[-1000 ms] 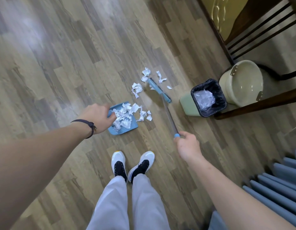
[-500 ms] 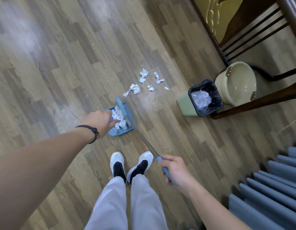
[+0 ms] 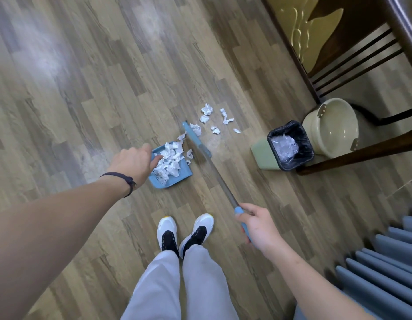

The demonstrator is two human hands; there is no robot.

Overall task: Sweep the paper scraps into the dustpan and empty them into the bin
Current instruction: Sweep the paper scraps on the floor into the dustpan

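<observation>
Paper scraps (image 3: pixel 170 162): white, crumpled, torn irregular. Most lie heaped in the blue dustpan (image 3: pixel 185 170), which sits on the wood-pattern floor (image 3: pixel 84 88) just ahead of the shoes (image 3: pixel 185 234). A loose group of scraps (image 3: pixel 215 118) lies on the floor at 1 o'clock from the dustpan, near it but apart; two or three small bits lie right at the pan's open edge.

Broom (image 3: pixel 196 139): blue head, grey shaft, blue grip. The head rests on the floor between the pan's mouth and the loose group, one scrap touching its far side.

Left hand (image 3: pixel 133 162) is at the pan's 9 o'clock edge; its fingers curl over the rim area, but the hand covers the handle, so the grip itself cannot be made out. Right hand (image 3: pixel 260 229) has its fingers wrapped round the broom's blue grip; the grip's lower end is hidden behind the palm.

Bin (image 3: pixel 287 146): pale green, black liner, at 3 o'clock from the dustpan, well apart; holds crumpled clear plastic. Cream bucket (image 3: pixel 332 127) just beside the bin at its 2 o'clock, nothing seen inside. Dark wooden furniture (image 3: pixel 352 54) is cut off at the top right edge.
</observation>
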